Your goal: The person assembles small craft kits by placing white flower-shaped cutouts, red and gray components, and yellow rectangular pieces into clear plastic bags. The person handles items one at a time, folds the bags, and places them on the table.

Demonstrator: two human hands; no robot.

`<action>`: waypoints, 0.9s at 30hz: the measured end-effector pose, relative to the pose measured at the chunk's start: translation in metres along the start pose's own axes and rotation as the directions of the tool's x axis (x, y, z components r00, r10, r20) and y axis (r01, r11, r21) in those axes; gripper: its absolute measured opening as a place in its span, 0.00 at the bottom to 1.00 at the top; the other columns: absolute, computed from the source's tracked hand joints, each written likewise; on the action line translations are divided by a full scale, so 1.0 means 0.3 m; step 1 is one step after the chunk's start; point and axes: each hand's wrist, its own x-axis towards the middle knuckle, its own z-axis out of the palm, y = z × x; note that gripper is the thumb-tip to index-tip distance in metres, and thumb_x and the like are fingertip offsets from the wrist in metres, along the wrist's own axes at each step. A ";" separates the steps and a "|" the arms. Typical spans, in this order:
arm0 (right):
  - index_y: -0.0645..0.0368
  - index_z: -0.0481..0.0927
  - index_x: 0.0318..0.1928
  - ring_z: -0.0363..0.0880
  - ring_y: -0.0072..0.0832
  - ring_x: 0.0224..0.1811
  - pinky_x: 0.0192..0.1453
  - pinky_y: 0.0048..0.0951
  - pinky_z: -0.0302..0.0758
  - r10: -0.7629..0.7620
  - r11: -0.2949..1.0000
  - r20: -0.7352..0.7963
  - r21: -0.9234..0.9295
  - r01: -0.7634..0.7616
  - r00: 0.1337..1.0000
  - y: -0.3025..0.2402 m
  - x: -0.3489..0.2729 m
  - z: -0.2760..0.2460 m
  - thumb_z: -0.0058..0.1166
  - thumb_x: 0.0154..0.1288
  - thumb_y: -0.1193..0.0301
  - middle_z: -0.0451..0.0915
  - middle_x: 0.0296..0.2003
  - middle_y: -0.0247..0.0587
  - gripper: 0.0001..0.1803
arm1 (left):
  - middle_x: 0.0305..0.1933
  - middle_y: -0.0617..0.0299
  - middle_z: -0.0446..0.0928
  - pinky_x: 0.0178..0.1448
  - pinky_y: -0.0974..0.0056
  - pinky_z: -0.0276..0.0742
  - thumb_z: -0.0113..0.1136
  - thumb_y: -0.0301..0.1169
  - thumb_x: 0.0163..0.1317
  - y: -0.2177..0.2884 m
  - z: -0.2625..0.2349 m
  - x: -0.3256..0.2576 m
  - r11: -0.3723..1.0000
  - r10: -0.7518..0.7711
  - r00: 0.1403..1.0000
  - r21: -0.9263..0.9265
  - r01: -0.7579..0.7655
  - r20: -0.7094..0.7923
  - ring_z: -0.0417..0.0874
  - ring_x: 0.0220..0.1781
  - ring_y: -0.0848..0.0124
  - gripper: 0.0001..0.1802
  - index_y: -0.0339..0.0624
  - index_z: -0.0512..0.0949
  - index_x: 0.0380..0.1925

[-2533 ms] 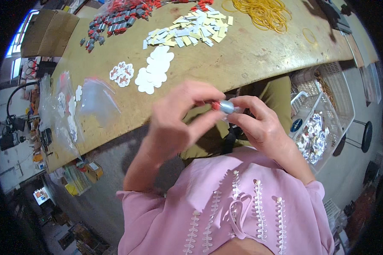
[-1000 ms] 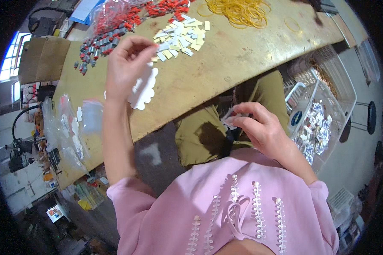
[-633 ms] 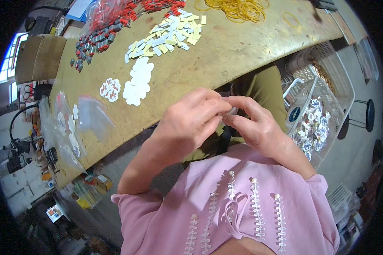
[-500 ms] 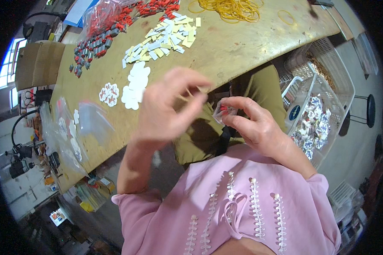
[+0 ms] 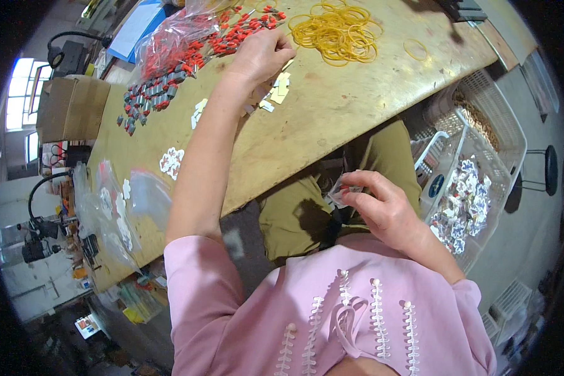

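Observation:
My left hand [image 5: 261,57] reaches far over the table, its fingers pinched together at the far edge of a pile of small pale yellow and white rectangular pieces [image 5: 281,89]. What the fingertips hold, if anything, is hidden. My hand and forearm cover much of this pile. Just beyond lie many small red and dark parts [image 5: 249,28]. Above my lap, my right hand [image 5: 385,203] grips a small see-through plastic bag [image 5: 337,193] between thumb and fingers. Something red shows in it.
Yellow rubber bands [image 5: 338,34] lie at the far side, beside a large plastic bag [image 5: 172,47] and grey-red cylinders [image 5: 149,99]. White printed cutouts [image 5: 172,161] and flat plastic bags [image 5: 150,197] lie left. A white basket [image 5: 473,216] with flower-shaped cutouts stands right, below the table edge.
My left hand has moved away from near the small bag, up and over to the yellow and white pieces. My right hand keeps the bag, slightly lower in view.

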 end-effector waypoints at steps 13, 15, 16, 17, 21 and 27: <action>0.62 0.84 0.47 0.85 0.48 0.49 0.51 0.40 0.85 0.063 0.994 -0.021 0.095 -0.060 0.998 0.026 0.012 0.007 0.62 0.53 0.88 0.82 0.49 0.49 0.19 | 0.38 0.61 0.87 0.44 0.70 0.83 0.68 0.26 0.72 0.204 -0.080 -0.396 0.549 -0.256 0.967 -0.825 0.135 -0.013 0.87 0.38 0.76 0.06 0.37 0.83 0.45; 0.63 0.83 0.48 0.86 0.48 0.52 0.52 0.40 0.85 0.062 0.991 0.011 0.118 -0.062 0.998 0.013 0.028 0.014 0.62 0.57 0.87 0.81 0.52 0.51 0.17 | 0.40 0.62 0.87 0.46 0.69 0.84 0.69 0.25 0.71 0.297 -0.030 -0.502 0.463 -0.245 0.969 -0.880 0.106 -0.012 0.87 0.40 0.76 0.06 0.37 0.84 0.45; 0.63 0.83 0.48 0.86 0.48 0.52 0.52 0.40 0.86 0.066 0.990 0.004 0.127 -0.066 0.998 0.005 0.034 0.019 0.62 0.58 0.87 0.82 0.53 0.51 0.16 | 0.41 0.62 0.87 0.47 0.69 0.84 0.69 0.24 0.71 0.335 -0.006 -0.549 0.439 -0.214 0.977 -0.893 0.097 0.001 0.87 0.41 0.76 0.06 0.37 0.84 0.46; 0.63 0.83 0.48 0.86 0.48 0.52 0.53 0.40 0.86 0.065 0.988 -0.002 0.141 -0.064 0.998 -0.004 0.044 0.025 0.62 0.59 0.86 0.82 0.53 0.51 0.16 | 0.41 0.62 0.87 0.48 0.67 0.84 0.70 0.23 0.69 0.377 0.024 -0.604 0.502 -0.186 0.982 -0.862 0.078 -0.019 0.88 0.41 0.73 0.06 0.38 0.85 0.45; 0.63 0.85 0.49 0.87 0.45 0.54 0.53 0.37 0.86 0.060 0.986 -0.005 0.154 -0.058 0.998 -0.032 0.056 0.016 0.64 0.63 0.84 0.82 0.55 0.51 0.14 | 0.39 0.60 0.86 0.48 0.55 0.82 0.73 0.20 0.57 0.393 0.123 -0.709 0.899 0.227 0.918 -0.292 -0.326 -0.324 0.86 0.42 0.55 0.12 0.43 0.87 0.42; 0.65 0.85 0.48 0.87 0.45 0.55 0.54 0.36 0.87 -0.021 0.988 0.029 0.151 0.017 0.999 -0.031 0.046 0.049 0.64 0.65 0.82 0.83 0.56 0.52 0.11 | 0.43 0.62 0.80 0.51 0.56 0.77 0.74 0.22 0.53 0.379 0.065 -0.760 0.930 0.259 0.957 -0.236 -0.284 -0.132 0.79 0.47 0.59 0.13 0.43 0.87 0.40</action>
